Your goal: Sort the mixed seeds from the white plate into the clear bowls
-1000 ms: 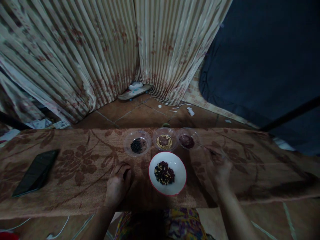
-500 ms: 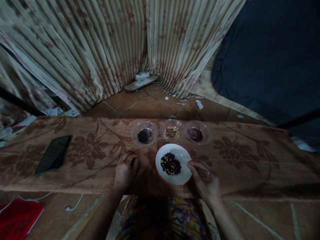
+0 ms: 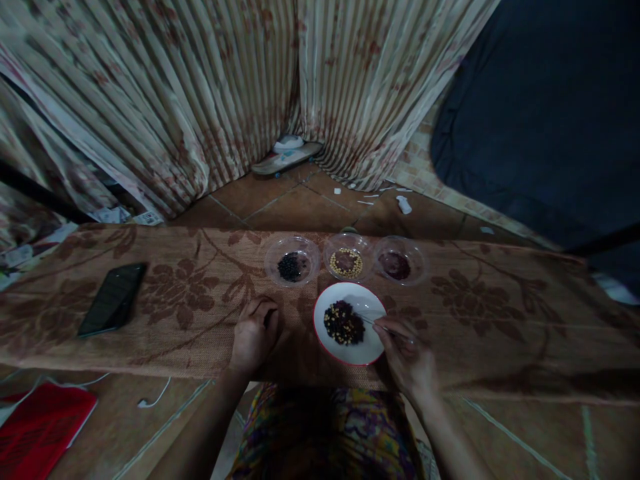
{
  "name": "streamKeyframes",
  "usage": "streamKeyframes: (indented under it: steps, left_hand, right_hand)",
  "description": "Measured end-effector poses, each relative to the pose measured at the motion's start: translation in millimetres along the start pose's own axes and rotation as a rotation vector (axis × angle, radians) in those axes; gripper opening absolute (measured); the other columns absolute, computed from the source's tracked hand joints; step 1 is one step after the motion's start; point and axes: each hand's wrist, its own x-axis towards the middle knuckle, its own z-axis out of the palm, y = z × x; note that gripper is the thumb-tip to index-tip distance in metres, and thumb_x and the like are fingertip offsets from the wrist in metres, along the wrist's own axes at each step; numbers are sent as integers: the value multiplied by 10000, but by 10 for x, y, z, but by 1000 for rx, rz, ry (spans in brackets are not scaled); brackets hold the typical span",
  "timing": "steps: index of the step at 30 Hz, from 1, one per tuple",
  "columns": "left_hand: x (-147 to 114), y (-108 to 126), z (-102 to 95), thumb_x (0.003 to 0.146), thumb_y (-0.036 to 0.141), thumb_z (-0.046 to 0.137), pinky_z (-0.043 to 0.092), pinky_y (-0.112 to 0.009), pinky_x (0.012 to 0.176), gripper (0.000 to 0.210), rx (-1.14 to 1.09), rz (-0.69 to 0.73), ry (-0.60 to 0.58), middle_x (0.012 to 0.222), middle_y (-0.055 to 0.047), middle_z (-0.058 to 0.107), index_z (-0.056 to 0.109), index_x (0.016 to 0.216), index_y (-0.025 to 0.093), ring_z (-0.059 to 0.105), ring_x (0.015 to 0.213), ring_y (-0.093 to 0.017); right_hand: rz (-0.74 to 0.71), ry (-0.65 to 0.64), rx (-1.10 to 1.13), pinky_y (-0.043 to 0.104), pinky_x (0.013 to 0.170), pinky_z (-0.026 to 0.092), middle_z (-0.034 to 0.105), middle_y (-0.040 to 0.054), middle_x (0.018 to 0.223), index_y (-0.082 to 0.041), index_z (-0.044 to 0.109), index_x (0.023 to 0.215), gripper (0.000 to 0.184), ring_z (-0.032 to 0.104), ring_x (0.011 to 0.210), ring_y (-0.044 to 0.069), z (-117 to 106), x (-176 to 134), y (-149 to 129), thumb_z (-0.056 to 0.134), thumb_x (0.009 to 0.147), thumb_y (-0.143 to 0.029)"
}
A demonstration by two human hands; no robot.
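A white bowl (image 3: 373, 347) with a red rim stands on the cloth in front of me, with a mixed heap of dark and yellow beans (image 3: 344, 323) inside. My right hand (image 3: 407, 350) is at its right edge, fingers pinched around a thin metal utensil (image 3: 369, 320). The utensil's tip reaches to the heap; its exact shape is too small to tell. To the left of the bowl, my left hand (image 3: 254, 337) rests on the cloth, fingers curled in and holding nothing visible. Behind the bowl sit clear plastic cups with black beans (image 3: 289, 267), yellow beans (image 3: 346, 263) and dark red beans (image 3: 395, 265).
A dark phone (image 3: 113, 299) lies on the left part of the patterned brown tablecloth (image 3: 175, 347). Beyond the narrow table are a tiled floor, a skateboard (image 3: 286, 160) and striped curtains (image 3: 225, 80). A red bag-like item (image 3: 45, 427) and a white cable lie on the floor at lower left.
The view has shifted slightly. The utensil's tip is nearer the heap of beans in the bowl, still pinched by my right hand. My left hand stays curled on the cloth.
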Motion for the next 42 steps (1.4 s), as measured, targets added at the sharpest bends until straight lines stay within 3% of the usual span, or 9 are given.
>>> streamKeyframes:
  steps: [15,23,29,37,42]
  left_hand:
    - [-1,-11,9,940,297,501,527,-294,858,175,-10,2,15,999,-44,690,657,962,222,656,917,-181]
    - [-18,-70,28,947,293,485,536,-294,815,184,44,58,41,1001,-50,702,650,982,218,674,910,-189]
    - [-13,-96,37,944,302,497,534,-287,818,176,49,86,66,978,-48,696,646,983,217,669,890,-186]
    - [2,-29,1,951,302,475,535,-308,834,195,55,71,63,983,-60,692,645,991,215,666,906,-198]
    - [-10,28,-89,943,269,474,528,-329,868,180,81,91,-29,1029,-64,693,636,999,215,662,947,-207]
  right_hand:
    - [-19,63,-15,370,770,559,753,63,905,-234,748,868,189,700,855,216,-37,26,34,636,907,-382]
    - [-90,363,-134,311,676,543,747,62,807,-208,743,805,223,699,761,207,-372,502,-16,641,895,-386]
    - [-97,472,-138,349,738,540,742,80,828,-181,731,817,232,692,790,220,-457,759,181,623,891,-372]
    - [38,465,-4,338,712,540,749,70,818,-189,751,798,207,693,770,215,-265,417,27,679,850,-376]
    - [108,299,73,331,713,563,746,62,850,-212,754,822,191,701,799,211,-118,66,-72,701,845,-394]
